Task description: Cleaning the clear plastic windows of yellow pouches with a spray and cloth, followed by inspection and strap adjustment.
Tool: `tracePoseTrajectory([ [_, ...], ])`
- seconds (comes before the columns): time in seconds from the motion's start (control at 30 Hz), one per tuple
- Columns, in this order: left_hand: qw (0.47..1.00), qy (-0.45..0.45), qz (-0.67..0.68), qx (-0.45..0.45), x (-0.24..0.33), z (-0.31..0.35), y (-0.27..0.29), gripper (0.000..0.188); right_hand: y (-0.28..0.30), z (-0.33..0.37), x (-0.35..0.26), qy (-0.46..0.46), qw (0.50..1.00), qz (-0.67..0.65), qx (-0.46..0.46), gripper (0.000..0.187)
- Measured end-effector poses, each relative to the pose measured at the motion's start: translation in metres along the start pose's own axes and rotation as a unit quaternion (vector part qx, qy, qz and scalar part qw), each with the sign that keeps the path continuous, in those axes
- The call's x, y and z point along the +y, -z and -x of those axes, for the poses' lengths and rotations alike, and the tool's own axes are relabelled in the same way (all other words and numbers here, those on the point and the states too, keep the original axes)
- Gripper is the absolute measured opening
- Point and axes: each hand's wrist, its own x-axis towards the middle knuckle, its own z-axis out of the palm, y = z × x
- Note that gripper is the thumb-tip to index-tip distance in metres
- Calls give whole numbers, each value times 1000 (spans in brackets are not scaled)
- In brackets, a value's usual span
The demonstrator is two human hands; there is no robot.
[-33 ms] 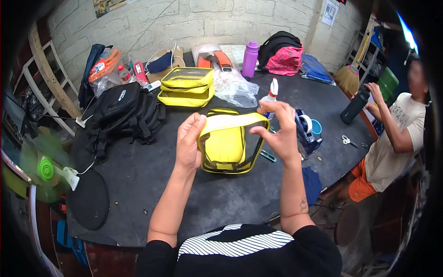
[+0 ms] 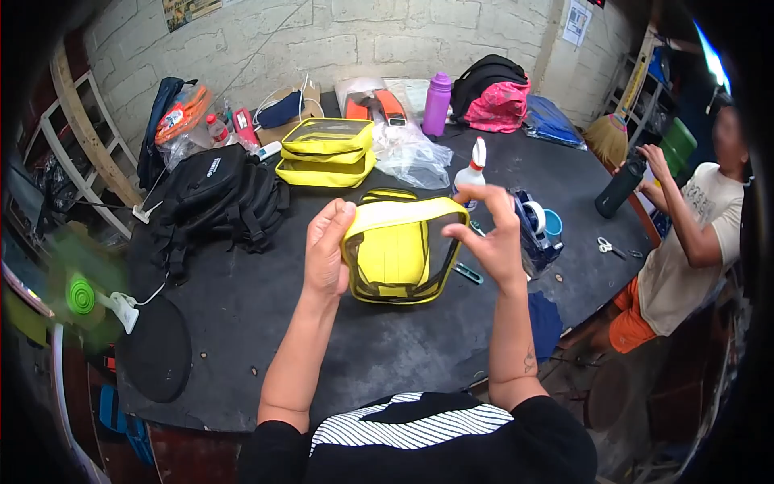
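Over the middle of the table I have a yellow pouch (image 2: 393,254) with dark see-through panels and a bright yellow band along its top edge. My left hand (image 2: 329,246) is closed on its left side, thumb at the upper corner. By the upper right corner, my right hand (image 2: 492,234) is curved with thumb and forefinger apart; whether a fingertip touches the rim I cannot tell. Behind the pouch lie more yellow cases with see-through lids (image 2: 326,149), one on another. A white spray bottle (image 2: 472,171) with a red collar stands just beyond my right fingers.
A black backpack (image 2: 214,194) lies at left, near a spinning green fan (image 2: 81,296). A teal cutter (image 2: 469,273), scissors (image 2: 610,248) and tape rolls (image 2: 552,223) are at right. A purple bottle (image 2: 437,105) stands behind. At right, another person (image 2: 693,218) holds a dark bottle (image 2: 619,189).
The pouch and my left hand have shifted slightly left. My right fingers have dipped a little and stand slightly off the pouch's corner, showing more of the spray bottle.
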Motion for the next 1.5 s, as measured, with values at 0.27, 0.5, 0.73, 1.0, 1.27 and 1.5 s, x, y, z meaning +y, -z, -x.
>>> tracePoseTrajectory([
  [0.27, 997, 41, -61, 37, 0, -3, 24, 18, -26, 35, 3, -27, 977, -208, 47, 34],
  [0.5, 832, -246, -495, -54, 2, 16, -8, 32, -26, 23, -34, 0, 985, -121, 124, 41],
  [0.73, 816, -267, -509, 54, -27, 31, -36, 35, -45, 36, -33, -127, 964, -112, 204, 21],
  [1.0, 927, -88, -358, 63, -26, 13, -6, 39, -47, 40, -36, -69, 943, -219, 243, 16],
  [1.27, 991, -6, -131, -13, -3, -4, 51, 46, -45, 50, -29, 20, 970, -238, 40, 71],
  [1.5, 993, 25, 78, -81, 20, -38, 114, 47, -57, 63, -4, -315, 788, -485, -212, 73],
])
